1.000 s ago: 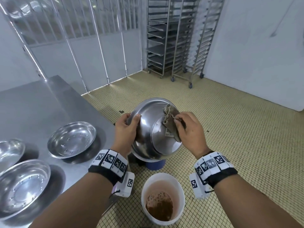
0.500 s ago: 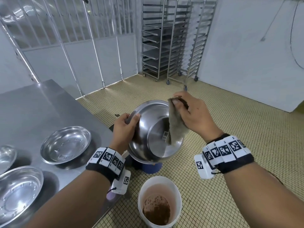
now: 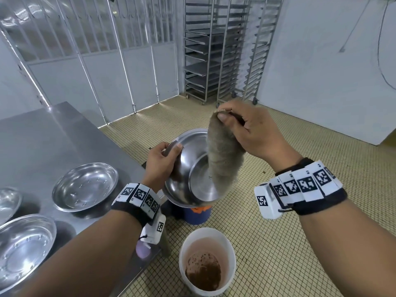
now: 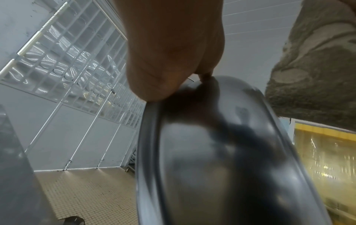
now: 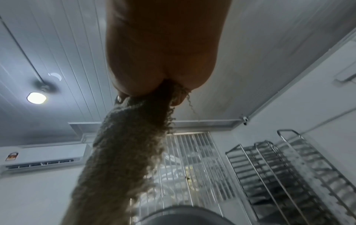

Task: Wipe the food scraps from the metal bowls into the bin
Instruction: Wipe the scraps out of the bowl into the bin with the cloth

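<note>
My left hand [image 3: 165,159] grips the rim of a metal bowl [image 3: 188,174], tilted on edge over the floor beyond the table corner, its inside facing me. In the left wrist view the thumb [image 4: 158,73] clamps the bowl's rim [image 4: 154,137]. My right hand [image 3: 242,129] pinches the top of a beige cloth [image 3: 222,155] that hangs down in front of the bowl. The right wrist view shows the cloth [image 5: 123,152] dangling from the fingertips. A white bucket [image 3: 206,262] with brown scraps stands on the floor below, nearer to me. A blue bin [image 3: 198,215] sits right under the bowl.
Three more metal bowls lie on the steel table [image 3: 42,138] at left: one [image 3: 85,186] in the middle, one [image 3: 23,247] near me, one [image 3: 8,200] at the edge. Tall tray racks [image 3: 225,50] stand against the far wall. The floor [image 3: 310,243] is tiled.
My right hand has lifted the cloth from inside the bowl up to above its rim, so the cloth now hangs long. The left hand keeps the bowl tilted in the same place.
</note>
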The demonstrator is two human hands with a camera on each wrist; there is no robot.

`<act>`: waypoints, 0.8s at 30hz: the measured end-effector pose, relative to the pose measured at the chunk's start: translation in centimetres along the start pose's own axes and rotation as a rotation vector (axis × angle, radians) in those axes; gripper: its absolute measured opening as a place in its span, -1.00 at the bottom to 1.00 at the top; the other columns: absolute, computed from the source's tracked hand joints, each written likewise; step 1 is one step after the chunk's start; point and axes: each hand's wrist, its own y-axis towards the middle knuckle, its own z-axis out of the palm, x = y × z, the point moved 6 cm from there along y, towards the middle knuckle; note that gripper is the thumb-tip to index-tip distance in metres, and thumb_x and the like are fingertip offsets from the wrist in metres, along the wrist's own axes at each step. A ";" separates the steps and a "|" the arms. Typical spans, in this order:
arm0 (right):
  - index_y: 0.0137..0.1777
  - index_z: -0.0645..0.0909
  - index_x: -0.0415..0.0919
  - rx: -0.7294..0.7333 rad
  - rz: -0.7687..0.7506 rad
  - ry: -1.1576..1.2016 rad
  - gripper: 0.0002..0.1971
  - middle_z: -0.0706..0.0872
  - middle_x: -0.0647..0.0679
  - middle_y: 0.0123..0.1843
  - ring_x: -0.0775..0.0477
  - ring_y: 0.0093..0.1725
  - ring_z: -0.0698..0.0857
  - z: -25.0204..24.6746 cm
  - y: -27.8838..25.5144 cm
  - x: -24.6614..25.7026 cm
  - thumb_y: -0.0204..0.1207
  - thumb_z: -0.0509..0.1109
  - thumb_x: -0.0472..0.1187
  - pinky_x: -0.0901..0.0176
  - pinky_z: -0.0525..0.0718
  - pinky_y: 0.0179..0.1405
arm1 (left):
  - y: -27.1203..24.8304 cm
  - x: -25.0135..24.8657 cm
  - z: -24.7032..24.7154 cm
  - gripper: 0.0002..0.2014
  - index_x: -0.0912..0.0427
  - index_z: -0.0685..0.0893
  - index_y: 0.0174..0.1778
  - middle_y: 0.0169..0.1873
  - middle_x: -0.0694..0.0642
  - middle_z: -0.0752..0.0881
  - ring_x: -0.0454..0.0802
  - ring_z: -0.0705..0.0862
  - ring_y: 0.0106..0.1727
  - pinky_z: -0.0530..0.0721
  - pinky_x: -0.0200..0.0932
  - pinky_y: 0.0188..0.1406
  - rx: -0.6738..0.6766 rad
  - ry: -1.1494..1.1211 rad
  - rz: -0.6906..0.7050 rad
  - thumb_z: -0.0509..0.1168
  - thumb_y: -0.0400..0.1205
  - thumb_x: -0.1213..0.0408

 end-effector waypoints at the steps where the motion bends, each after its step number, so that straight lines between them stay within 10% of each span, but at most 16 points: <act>1: 0.27 0.68 0.12 0.016 0.006 -0.011 -0.80 0.72 0.35 -0.10 0.30 -0.08 0.70 0.2 0.1 -0.3 0.76 0.28 0.03 0.40 0.60 -0.06 | 0.0 0.0 0.0 -0.72 0.13 0.74 -0.14 -0.46 -0.05 0.79 -0.14 0.74 -0.44 0.70 -0.19 -0.46 0.000 -0.004 -0.002 0.48 0.67 -0.02; 13: 0.24 0.62 0.05 0.109 0.168 -0.200 -0.75 0.81 0.01 -0.13 -0.11 -0.19 0.76 4.5 -1.1 -6.1 0.78 0.19 0.10 -0.08 0.73 -0.16 | -1.8 -2.9 0.8 -0.77 0.17 0.77 -0.11 -0.35 0.07 0.84 -0.08 0.80 -0.37 0.71 -0.20 -0.43 0.108 -0.008 0.114 0.50 0.68 0.07; 19: 0.25 0.65 0.01 0.073 0.190 -0.272 -0.73 0.83 0.00 -0.07 -0.14 -0.11 0.78 5.5 -2.3 -7.4 0.80 0.19 0.08 -0.03 0.71 -0.12 | -2.9 -2.8 0.8 -0.77 0.19 0.77 -0.06 -0.27 0.21 0.86 0.14 0.84 -0.29 0.77 -0.08 -0.39 0.167 0.013 0.110 0.51 0.66 0.07; 24: 0.20 0.69 0.01 -0.024 0.184 -0.225 -0.77 0.78 0.03 0.01 -0.09 -0.04 0.73 5.0 -2.0 -7.3 0.78 0.24 0.04 0.03 0.63 -0.09 | -3.3 -2.8 1.0 -0.78 0.22 0.77 -0.05 -0.30 0.16 0.85 -0.09 0.79 -0.38 0.67 -0.29 -0.46 0.192 0.031 0.126 0.51 0.67 0.12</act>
